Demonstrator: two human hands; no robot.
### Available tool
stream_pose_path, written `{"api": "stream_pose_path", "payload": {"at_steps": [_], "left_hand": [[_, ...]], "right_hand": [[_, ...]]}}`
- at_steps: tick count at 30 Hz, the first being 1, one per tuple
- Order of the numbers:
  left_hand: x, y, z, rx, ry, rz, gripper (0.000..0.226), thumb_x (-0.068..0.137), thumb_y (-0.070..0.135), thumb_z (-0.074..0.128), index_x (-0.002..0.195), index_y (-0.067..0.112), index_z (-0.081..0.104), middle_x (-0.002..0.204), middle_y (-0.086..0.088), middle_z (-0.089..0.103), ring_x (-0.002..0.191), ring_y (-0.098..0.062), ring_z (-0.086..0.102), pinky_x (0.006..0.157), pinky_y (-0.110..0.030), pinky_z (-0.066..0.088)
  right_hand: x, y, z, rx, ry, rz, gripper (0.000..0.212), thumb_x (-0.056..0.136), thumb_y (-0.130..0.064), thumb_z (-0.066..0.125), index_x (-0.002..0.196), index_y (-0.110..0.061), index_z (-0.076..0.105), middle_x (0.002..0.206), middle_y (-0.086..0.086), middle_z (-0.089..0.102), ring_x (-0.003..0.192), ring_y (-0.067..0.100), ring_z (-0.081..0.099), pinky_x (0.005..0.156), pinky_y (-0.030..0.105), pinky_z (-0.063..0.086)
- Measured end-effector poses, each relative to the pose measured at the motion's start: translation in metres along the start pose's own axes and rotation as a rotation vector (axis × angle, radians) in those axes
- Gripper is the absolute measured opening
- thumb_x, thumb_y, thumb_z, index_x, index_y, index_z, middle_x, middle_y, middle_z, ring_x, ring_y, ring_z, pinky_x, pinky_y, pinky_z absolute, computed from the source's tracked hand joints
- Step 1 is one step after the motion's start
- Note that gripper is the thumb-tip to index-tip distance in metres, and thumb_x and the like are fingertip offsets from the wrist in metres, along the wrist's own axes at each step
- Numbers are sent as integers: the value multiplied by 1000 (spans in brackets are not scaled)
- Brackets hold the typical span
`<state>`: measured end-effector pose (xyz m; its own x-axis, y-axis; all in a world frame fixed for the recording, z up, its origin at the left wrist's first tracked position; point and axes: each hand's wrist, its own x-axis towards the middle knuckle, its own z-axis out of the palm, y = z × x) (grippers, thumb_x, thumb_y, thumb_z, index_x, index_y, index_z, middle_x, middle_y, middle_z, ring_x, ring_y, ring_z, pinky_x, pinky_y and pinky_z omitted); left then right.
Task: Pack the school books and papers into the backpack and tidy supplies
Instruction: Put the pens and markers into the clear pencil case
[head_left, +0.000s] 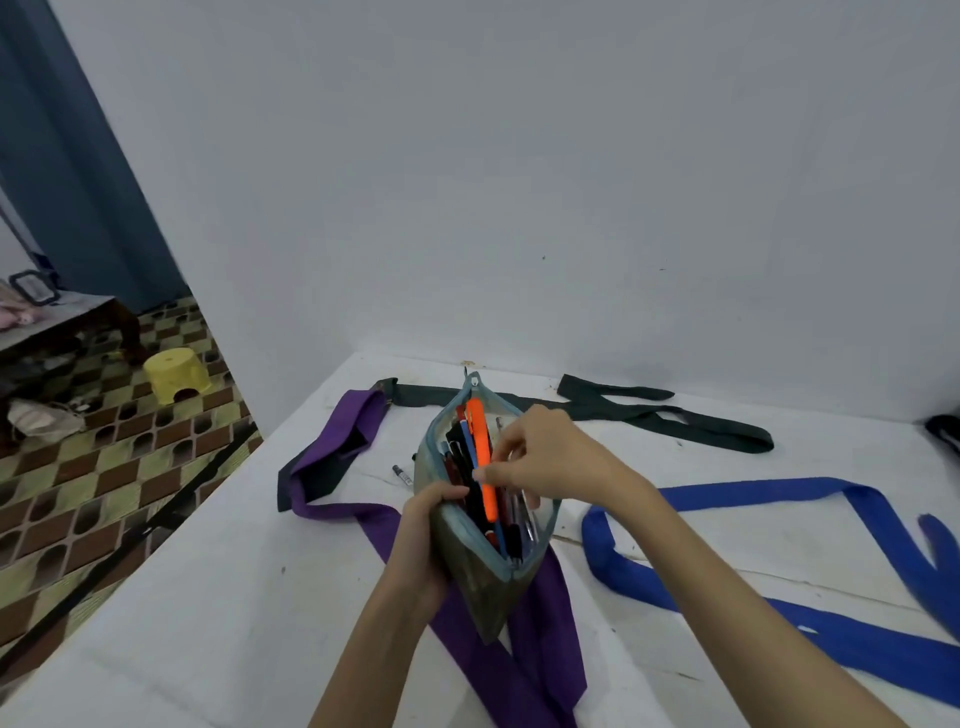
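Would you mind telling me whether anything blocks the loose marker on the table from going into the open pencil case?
Nothing visible does. The marker lies on the table just left of the pencil case, whose zipped mouth is held open by the left hand, though pens already fill it.

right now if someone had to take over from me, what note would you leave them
Left hand: grips the near left edge of the grey-green fabric pencil case with the blue zip, holding it open.
Right hand: reaches into the case mouth, fingertips pinching at the orange marker among the pens inside.
Things: the case sits on the purple cloth strap on the white table. One small dark marker with a white label lies loose on the table, left of the case.
Done: most pens are in the case.
Left: seat the orange marker, add the loose marker, zip the case. No backpack, books or papers are in view.
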<state>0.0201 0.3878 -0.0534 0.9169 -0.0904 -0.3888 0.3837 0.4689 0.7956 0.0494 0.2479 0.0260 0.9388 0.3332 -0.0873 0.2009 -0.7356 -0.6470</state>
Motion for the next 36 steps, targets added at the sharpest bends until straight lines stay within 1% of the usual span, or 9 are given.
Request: {"api": "stream_pose_path", "payload": {"at_steps": [4,8,11,14,17,25,28,32,36], "left_hand": [[-3,2,-9,-14,33,-6,56,54,20,65,108,5,64,87,-16,69,80,-30,63,69,-35,51],[-7,10,-27,-23,84,18,51,62,21,61,111,8,63,90,-16,69,83,-30,63,67,-35,51],[-11,19,-43,-39,128,80,42,70,17,57,111,9,62,87,-13,67,79,-27,62,63,-33,51],[-16,26,-59,-38,170,135,54,60,20,64,113,11,62,91,-14,67,82,-28,63,61,-33,52],[-19,32,-71,-29,199,165,51,65,22,61,115,12,61,95,-15,66,86,-29,62,64,-34,53],[-19,36,-80,-22,226,150,36,83,17,51,117,12,58,98,-16,63,91,-28,60,68,-35,50],[-17,31,-77,-15,214,140,40,82,19,53,121,11,55,99,-15,62,92,-28,59,68,-35,50],[-15,27,-73,2,212,116,63,56,26,63,117,12,57,98,-15,63,90,-28,60,67,-34,50],[-12,23,-67,10,198,99,63,53,23,65,115,12,58,98,-16,63,91,-30,59,68,-35,50]], "right_hand": [[0,0,-6,78,190,-50,20,87,-25,65,80,-8,72,56,-5,58,45,4,47,49,14,40],[6,4,-8,620,387,-42,28,89,-19,62,67,-4,70,42,-1,51,36,5,38,41,11,31],[21,14,13,563,480,31,29,89,-17,60,62,-7,67,40,-5,50,39,4,41,48,15,36],[35,33,48,329,283,103,20,86,-18,62,73,-5,68,61,3,59,61,17,54,62,32,47],[40,45,86,-12,78,78,29,87,-29,62,88,-1,65,87,12,64,79,22,55,66,28,39],[43,35,98,-389,30,16,21,93,-28,56,89,-7,53,110,16,60,99,31,57,67,29,34],[44,36,94,-419,-56,38,37,91,-23,57,66,-15,31,105,16,59,84,27,51,63,28,33],[46,40,87,-381,-197,85,36,86,-23,61,66,-17,32,76,4,47,79,23,50,52,26,33],[42,41,86,-370,-224,80,34,82,-15,63,66,-17,33,70,-1,38,76,20,46,48,22,29]]}}
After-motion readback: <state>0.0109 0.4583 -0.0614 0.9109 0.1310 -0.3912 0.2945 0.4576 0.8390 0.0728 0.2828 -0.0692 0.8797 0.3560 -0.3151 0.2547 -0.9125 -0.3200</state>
